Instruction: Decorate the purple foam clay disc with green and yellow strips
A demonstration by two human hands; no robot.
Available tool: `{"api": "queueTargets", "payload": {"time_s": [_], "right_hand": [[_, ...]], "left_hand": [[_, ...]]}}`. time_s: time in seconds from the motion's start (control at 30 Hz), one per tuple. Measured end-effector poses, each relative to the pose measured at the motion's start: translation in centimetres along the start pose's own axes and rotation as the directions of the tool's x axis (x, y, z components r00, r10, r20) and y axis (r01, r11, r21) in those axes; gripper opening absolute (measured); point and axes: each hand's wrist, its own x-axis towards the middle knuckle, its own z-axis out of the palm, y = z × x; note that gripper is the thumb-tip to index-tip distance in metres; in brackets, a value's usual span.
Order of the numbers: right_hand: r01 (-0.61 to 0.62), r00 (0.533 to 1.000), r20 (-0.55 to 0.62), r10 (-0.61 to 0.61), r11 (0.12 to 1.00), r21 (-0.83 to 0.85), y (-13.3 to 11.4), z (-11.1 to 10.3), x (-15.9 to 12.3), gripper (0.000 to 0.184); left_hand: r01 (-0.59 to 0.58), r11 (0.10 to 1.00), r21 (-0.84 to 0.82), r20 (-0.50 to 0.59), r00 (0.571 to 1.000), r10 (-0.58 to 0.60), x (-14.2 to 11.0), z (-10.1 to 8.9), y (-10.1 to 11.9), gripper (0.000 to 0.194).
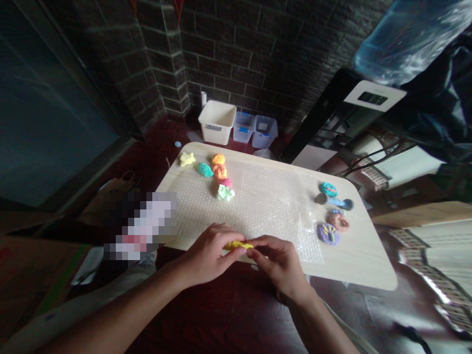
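Note:
Near the table's front edge, both my hands hold a small lump of yellow modelling clay (236,245). My left hand (214,248) wraps its fingers around the left part, with the thumb along the front. My right hand (276,258) pinches the lump's right end between thumb and fingers. Beyond the hands lies a sheet of bubble wrap (265,201). At its far left sit a pale yellow star shape (187,159), a teal lump (205,169), an orange-yellow lump (219,159), an orange lump (220,171), a pink lump (226,183) and a pale green piece (225,192).
On the table's right (372,260) are a teal disc (328,189), a blue bar with dark round ends (335,202), a pinkish-brown ring (341,222) and a purple disc (328,233). Behind stand a white bin (217,123), two clear boxes (243,127) and a water dispenser (320,113).

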Motion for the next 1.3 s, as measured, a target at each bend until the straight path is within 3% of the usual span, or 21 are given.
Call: {"api": "queueTargets", "payload": {"time_s": [0.23, 0.4, 0.77, 1.03, 1.3], "right_hand": [[-0.041, 0.999, 0.003, 0.041, 0.999, 0.014, -0.1, 0.2, 0.0, 0.020], [-0.113, 0.993, -0.014, 0.115, 0.989, 0.093, 0.5, 0.4, 0.2, 0.024], [-0.122, 0.990, -0.051, 0.131, 0.982, 0.146, 1.1, 0.7, 0.4, 0.022], [-0.091, 0.994, -0.050, 0.098, 0.988, 0.122, 1.1, 0.8, 0.3, 0.015], [0.014, 1.000, -0.014, -0.014, 1.000, 0.007, 0.8, 0.2, 0.4, 0.012]], "left_hand": [[-0.023, 0.998, 0.054, -0.077, 0.997, 0.027, -0.2, 0.1, 0.0, 0.007], [-0.070, 0.989, 0.134, -0.076, 0.994, 0.080, -0.1, -0.1, 0.0, 0.009], [-0.136, 0.979, 0.153, -0.075, 0.986, 0.149, -0.2, 0.6, -0.8, 0.010], [-0.120, 0.983, 0.138, -0.033, 0.992, 0.125, -0.1, -0.1, -0.6, 0.019], [-0.011, 0.999, 0.030, 0.038, 0.999, 0.010, 0.0, -0.3, -0.5, 0.011]]}}
